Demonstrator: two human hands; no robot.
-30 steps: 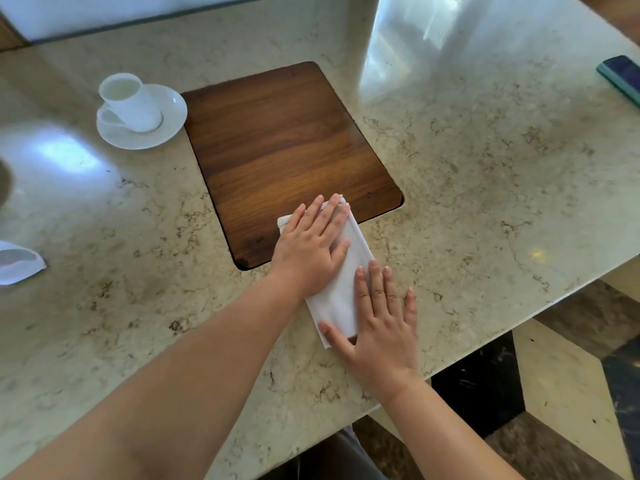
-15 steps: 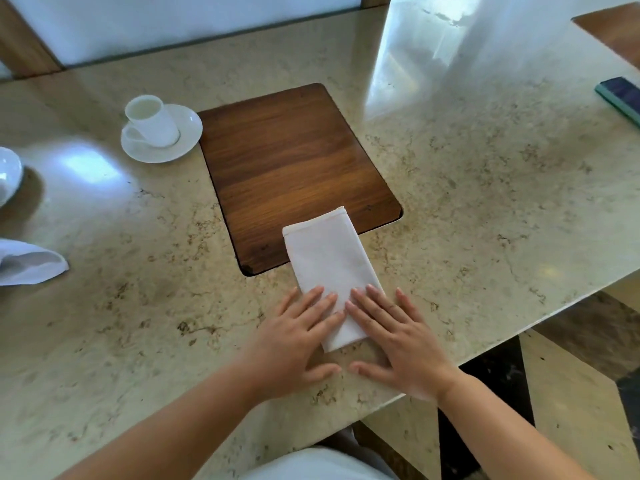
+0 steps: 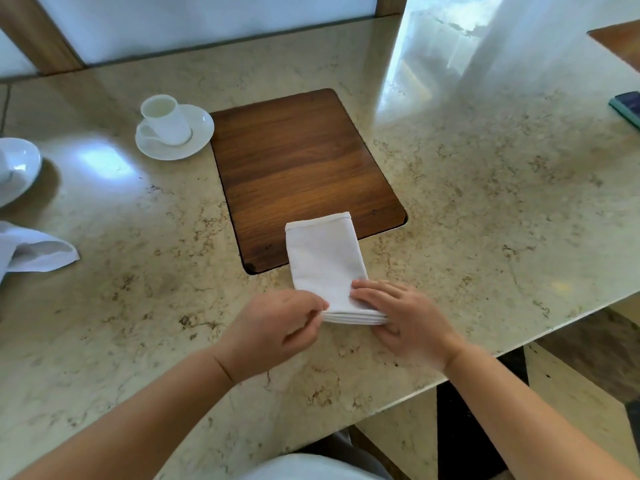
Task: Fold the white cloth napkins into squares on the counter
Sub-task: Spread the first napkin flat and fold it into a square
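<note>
We see the marble counter spreading wide around both hands, with a dark wooden inset panel just beyond them. The folded white napkin lies partly on that panel's near corner and partly on the counter, its near layered edge lifted slightly between our hands. Our left hand has its grip closed on the napkin's near left corner, pinching it. Our right hand holds the near right corner, fingers on top and thumb beneath. Well off to the left of the left grip lies a second, crumpled napkin; far beyond it stands a white cup on a saucer.
</note>
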